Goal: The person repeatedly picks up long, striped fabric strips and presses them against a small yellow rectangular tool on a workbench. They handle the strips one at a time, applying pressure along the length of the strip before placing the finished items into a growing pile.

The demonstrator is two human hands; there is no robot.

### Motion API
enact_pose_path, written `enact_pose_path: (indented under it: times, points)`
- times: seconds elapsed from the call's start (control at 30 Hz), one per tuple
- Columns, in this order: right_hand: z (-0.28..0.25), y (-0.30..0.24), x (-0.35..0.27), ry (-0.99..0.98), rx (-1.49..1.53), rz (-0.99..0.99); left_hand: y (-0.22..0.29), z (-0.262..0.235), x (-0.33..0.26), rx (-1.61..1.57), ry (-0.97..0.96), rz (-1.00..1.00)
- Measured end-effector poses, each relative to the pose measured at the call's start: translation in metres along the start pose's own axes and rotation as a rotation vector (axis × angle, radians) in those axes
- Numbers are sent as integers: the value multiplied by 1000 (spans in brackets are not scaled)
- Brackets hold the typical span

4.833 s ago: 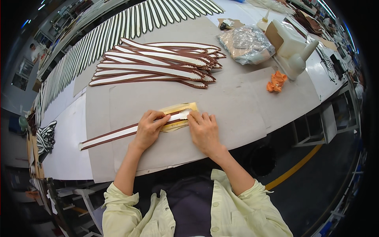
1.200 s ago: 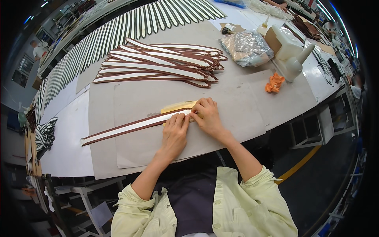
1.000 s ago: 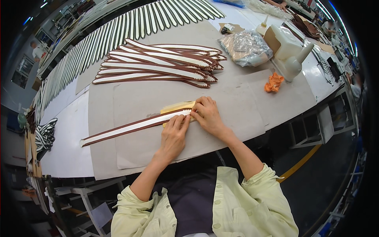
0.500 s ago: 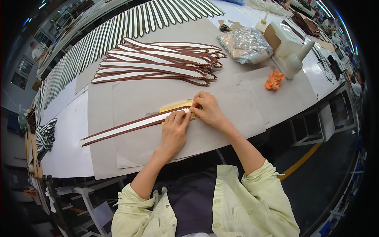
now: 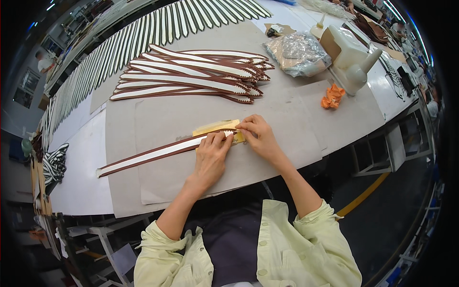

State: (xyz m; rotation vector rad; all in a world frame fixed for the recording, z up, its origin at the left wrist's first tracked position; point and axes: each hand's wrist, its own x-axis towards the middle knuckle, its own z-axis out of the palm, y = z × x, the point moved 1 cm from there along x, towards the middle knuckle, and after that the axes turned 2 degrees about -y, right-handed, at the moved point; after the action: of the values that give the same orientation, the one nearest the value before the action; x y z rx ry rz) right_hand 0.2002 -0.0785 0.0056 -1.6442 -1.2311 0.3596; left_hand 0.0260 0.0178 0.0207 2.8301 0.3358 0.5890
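Grey card sheets (image 5: 296, 124) cover your long workbench, with a stack of brown-edged white strips (image 5: 191, 79) lying beyond your hands and a crumpled clear plastic bag (image 5: 297, 51) holding something pale beside a white jug (image 5: 351, 62). Your left hand (image 5: 210, 160) presses flat, fingers spread, on one long brown-edged strip (image 5: 158, 153) just before you. Your right hand (image 5: 256, 136) pinches that strip's tip over a yellow paper piece (image 5: 215, 128).
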Motion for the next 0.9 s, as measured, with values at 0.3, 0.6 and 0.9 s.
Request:
enact_pose_path:
  times: [0.3,0.6,0.9]
  points:
    - [4,-14,-22,-20,-501,-316,-2,0,1,31,-3,13]
    - [31,-27,-14,-97,-967,-564,-7,0,-9,-129,15,-67]
    - [30,-30,-36,84,-406,-307,-26,-8,-17,-360,37,-111]
